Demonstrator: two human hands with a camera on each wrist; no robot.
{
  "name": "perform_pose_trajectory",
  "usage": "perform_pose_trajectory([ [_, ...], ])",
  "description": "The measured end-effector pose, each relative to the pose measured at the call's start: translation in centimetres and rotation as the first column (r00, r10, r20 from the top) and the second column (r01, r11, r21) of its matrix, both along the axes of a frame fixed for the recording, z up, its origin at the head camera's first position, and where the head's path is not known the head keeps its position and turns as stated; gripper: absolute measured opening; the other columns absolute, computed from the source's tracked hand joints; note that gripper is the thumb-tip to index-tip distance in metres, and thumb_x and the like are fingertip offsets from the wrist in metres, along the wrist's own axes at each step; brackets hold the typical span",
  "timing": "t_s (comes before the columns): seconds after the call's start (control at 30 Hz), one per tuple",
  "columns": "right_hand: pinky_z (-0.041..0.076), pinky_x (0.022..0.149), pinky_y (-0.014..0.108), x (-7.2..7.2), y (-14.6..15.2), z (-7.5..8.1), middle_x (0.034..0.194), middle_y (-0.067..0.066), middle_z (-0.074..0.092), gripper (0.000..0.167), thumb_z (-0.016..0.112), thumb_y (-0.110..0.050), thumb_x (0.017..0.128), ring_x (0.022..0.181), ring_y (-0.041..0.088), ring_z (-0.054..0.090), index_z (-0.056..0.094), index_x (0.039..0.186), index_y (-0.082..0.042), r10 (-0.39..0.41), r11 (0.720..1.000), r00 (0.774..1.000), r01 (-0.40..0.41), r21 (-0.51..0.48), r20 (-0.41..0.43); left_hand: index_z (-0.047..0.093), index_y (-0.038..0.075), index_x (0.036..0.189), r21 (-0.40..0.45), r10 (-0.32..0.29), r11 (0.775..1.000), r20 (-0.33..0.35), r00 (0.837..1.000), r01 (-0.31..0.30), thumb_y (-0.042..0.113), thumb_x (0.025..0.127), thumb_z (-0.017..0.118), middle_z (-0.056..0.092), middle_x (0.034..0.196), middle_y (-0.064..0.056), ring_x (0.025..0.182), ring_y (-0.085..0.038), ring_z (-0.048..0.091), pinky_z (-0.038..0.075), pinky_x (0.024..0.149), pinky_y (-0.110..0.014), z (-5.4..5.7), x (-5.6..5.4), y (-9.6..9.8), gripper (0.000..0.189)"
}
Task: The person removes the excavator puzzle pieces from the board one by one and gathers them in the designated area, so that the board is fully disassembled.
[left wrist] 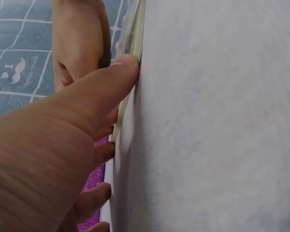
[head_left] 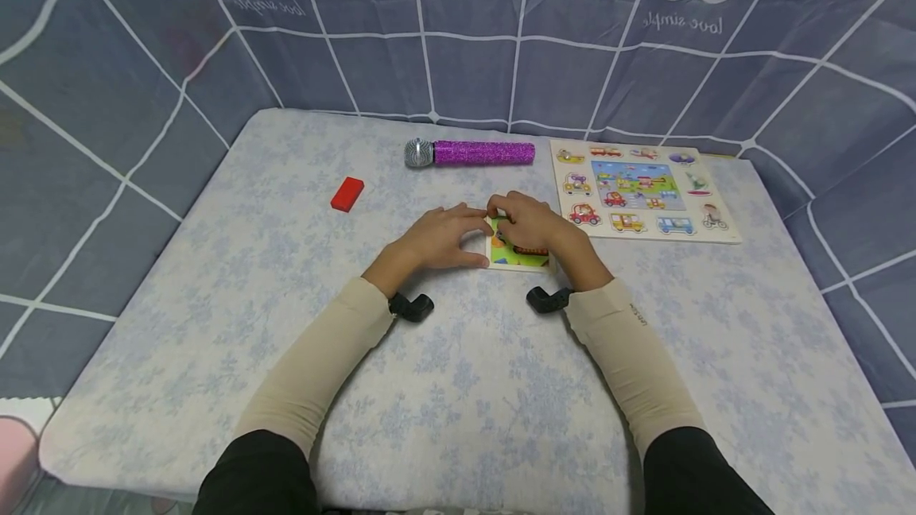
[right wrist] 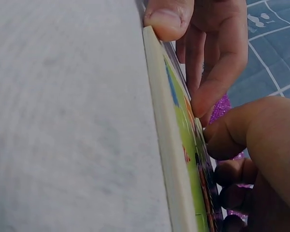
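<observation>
A small square picture puzzle [head_left: 517, 262] with a pale wooden edge and a green, orange and blue picture lies on the table. My left hand [head_left: 444, 241] holds it along its left side, the thumb at the near corner and fingertips at the far one. Bent over the picture, my right hand [head_left: 533, 225] has its thumb and curled fingers at the far left corner. By that thumb, in the right wrist view, a thin puzzle piece [right wrist: 199, 124] shows its pale edge above the board. The right hand hides much of the picture.
Behind the hands lies a purple glitter microphone [head_left: 483, 153]. A red block [head_left: 347, 194] is to the left. At the back right lies a larger vehicle puzzle board [head_left: 644, 225]. A grey checked curtain [head_left: 472, 74] hangs along the far edge of the cloth-covered table [head_left: 458, 404].
</observation>
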State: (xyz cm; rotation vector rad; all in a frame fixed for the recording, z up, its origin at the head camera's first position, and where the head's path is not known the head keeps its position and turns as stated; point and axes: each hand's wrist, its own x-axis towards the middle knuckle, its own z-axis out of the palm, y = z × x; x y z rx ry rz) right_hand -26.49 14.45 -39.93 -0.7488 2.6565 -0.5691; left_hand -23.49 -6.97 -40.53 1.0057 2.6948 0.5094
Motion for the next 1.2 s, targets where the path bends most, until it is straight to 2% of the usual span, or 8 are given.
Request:
perform_pose_trajectory([
  [0.33, 0.037, 0.091, 0.061, 0.0, -0.3, -0.2, 0.114, 0.010, 0.055, 0.021, 0.043, -0.014, 0.103, 0.100, 0.027, 0.052, 0.055, 0.119, -0.018, -0.002, 1.000, 1.000, 0.002, 0.030, -0.009, 0.062, 0.022, 0.136, -0.006, 0.007, 1.000, -0.010, 1.000, -0.007, 0.053, 0.091, 0.071, 0.041, 0.158, -0.002, 0.148, -0.034, 0.029, 0.027, 0.115, -0.059, -0.2, 0.0, 0.0, 0.055],
  [0.6, 0.039, 0.087, 0.057, 0.1, -0.5, -0.2, 0.113, 0.009, 0.053, 0.020, 0.040, -0.015, 0.105, 0.095, 0.027, 0.052, 0.053, 0.119, -0.020, -0.020, 0.997, 1.000, 0.022, 0.072, -0.024, 0.063, 0.021, 0.135, 0.007, -0.002, 1.000, -0.029, 1.000, 0.002, 0.053, 0.091, 0.072, 0.043, 0.157, -0.003, 0.147, -0.035, 0.030, 0.028, 0.115, -0.060, -0.3, 0.0, 0.0, 0.055],
  [0.93, 0.044, 0.082, 0.049, -0.1, -0.1, 0.3, 0.113, 0.013, 0.048, 0.023, 0.038, -0.009, 0.105, 0.094, 0.029, 0.049, 0.053, 0.120, -0.017, 0.013, 1.000, 0.999, -0.013, 0.016, -0.035, 0.063, 0.023, 0.135, -0.002, 0.008, 1.000, -0.026, 1.000, -0.008, 0.054, 0.091, 0.071, 0.041, 0.158, -0.002, 0.148, -0.035, 0.029, 0.028, 0.115, -0.060, -0.4, -0.1, 0.0, 0.055],
  [1.07, 0.046, 0.084, 0.046, -0.1, 0.3, 0.3, 0.111, 0.015, 0.048, 0.021, 0.039, -0.005, 0.104, 0.094, 0.030, 0.050, 0.053, 0.116, -0.014, 0.038, 0.999, 0.997, -0.040, -0.029, -0.074, 0.063, 0.024, 0.135, -0.004, 0.010, 1.000, -0.020, 1.000, -0.010, 0.055, 0.091, 0.071, 0.040, 0.159, -0.002, 0.148, -0.034, 0.028, 0.027, 0.115, -0.060, -0.4, 0.0, 0.0, 0.055],
  [1.2, 0.044, 0.081, 0.044, -0.2, 0.7, 0.4, 0.106, 0.014, 0.049, 0.017, 0.042, -0.003, 0.102, 0.090, 0.029, 0.049, 0.053, 0.111, -0.012, 0.057, 0.996, 0.991, -0.066, -0.067, -0.121, 0.063, 0.024, 0.135, -0.007, 0.007, 1.000, -0.025, 1.000, -0.007, 0.055, 0.091, 0.071, 0.041, 0.158, -0.003, 0.148, -0.034, 0.029, 0.027, 0.115, -0.060, -0.3, 0.0, 0.0, 0.055],
])
